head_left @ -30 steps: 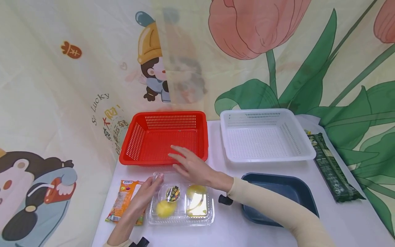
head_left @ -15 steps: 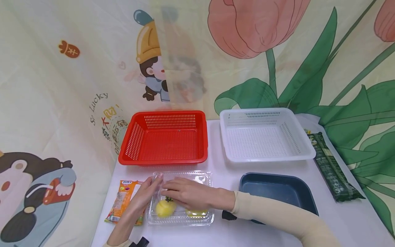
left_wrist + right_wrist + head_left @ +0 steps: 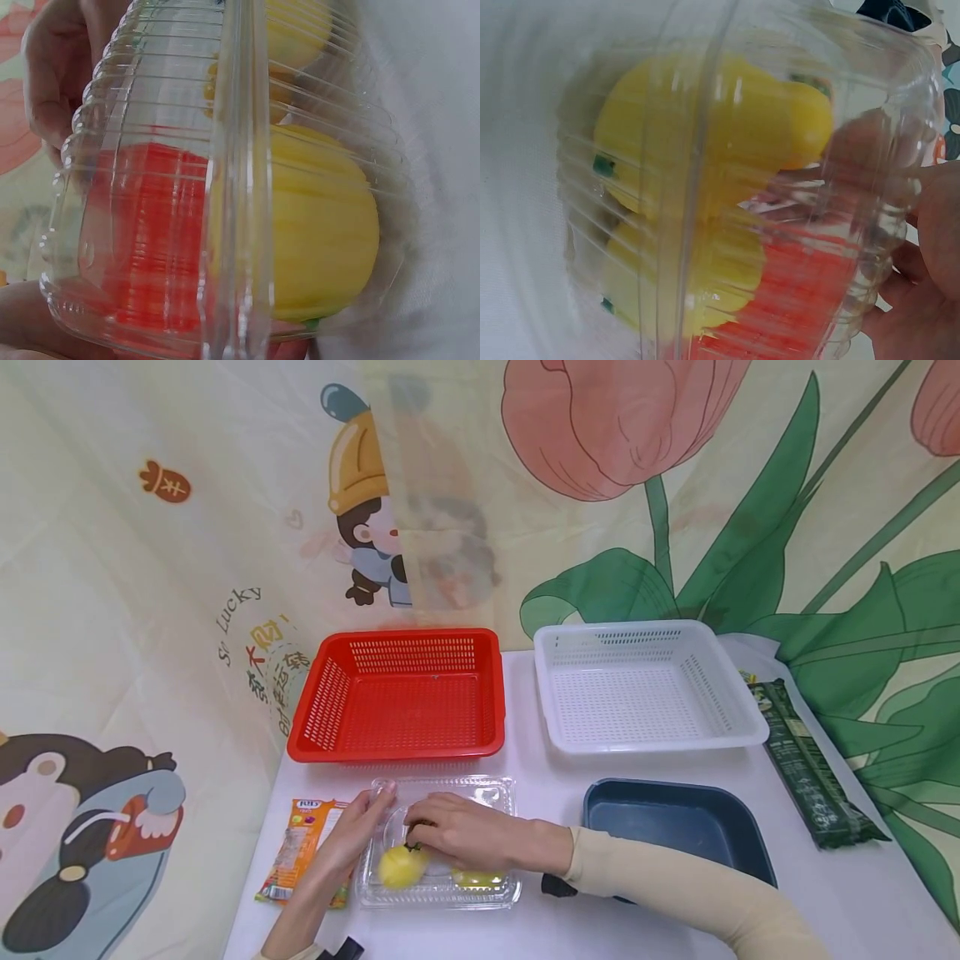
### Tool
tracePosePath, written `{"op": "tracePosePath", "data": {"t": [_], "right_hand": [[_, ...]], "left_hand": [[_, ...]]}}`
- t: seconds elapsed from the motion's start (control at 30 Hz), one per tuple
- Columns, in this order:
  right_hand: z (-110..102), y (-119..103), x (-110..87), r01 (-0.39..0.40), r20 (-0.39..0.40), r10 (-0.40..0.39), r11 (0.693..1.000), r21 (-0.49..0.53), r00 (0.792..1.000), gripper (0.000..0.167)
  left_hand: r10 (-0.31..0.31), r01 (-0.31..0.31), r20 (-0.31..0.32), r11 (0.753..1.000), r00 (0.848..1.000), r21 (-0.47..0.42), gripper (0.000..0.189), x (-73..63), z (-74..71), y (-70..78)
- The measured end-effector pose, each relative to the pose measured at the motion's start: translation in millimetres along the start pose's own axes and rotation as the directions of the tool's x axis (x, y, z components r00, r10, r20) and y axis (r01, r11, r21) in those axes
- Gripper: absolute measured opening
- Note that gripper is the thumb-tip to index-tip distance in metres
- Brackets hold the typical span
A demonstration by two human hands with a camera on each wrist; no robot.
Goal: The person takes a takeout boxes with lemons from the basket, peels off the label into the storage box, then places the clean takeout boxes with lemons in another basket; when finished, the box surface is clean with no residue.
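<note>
A clear plastic clamshell box (image 3: 487, 900) lies on the white table, with yellow rounded objects inside (image 3: 403, 866). In the right wrist view two yellow shapes (image 3: 690, 135) with small green patches show through the plastic. My left hand (image 3: 352, 835) holds the box's left side, thumb near its top left corner; its other fingers are mostly hidden. My right hand (image 3: 461, 833) lies over the lid, fingers bent at the dark round label (image 3: 413, 846). The hand covers most of the label, and whether the fingertips pinch it is unclear.
Behind the box stand a red basket (image 3: 416, 755) and a white basket (image 3: 652, 747). A dark blue tray (image 3: 678, 827) sits to the right, partly under my right forearm. An orange snack packet (image 3: 292, 843) lies at left, a dark green packet (image 3: 813, 777) at far right.
My right hand has come down from above the red basket's front edge onto the lid, and its fingers have bent at the label. My left hand stays at the box's side.
</note>
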State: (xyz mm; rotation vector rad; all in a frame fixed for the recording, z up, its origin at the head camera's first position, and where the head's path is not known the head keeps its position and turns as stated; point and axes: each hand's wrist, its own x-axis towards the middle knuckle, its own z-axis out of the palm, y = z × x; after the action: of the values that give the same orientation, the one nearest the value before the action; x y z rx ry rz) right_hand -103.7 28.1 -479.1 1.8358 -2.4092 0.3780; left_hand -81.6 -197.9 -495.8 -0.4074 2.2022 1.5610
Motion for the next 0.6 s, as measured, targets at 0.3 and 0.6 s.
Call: {"op": "tracePosePath", "data": {"t": [0.3, 0.6], "right_hand": [[-6, 2, -3.8, -0.038, -0.005, 0.039, 0.997, 0.064, 0.999, 0.018], [-18, 9, -16.7, -0.139, -0.017, 0.152, 0.939, 0.314, 0.988, 0.022]], "left_hand": [[-0.013, 0.013, -0.002, 1.000, 1.000, -0.002, 0.084, 0.4, 1.9, -0.1], [-0.015, 0.016, -0.020, 1.000, 1.000, 0.018, 0.091, -1.2, 2.6, 1.4]]}}
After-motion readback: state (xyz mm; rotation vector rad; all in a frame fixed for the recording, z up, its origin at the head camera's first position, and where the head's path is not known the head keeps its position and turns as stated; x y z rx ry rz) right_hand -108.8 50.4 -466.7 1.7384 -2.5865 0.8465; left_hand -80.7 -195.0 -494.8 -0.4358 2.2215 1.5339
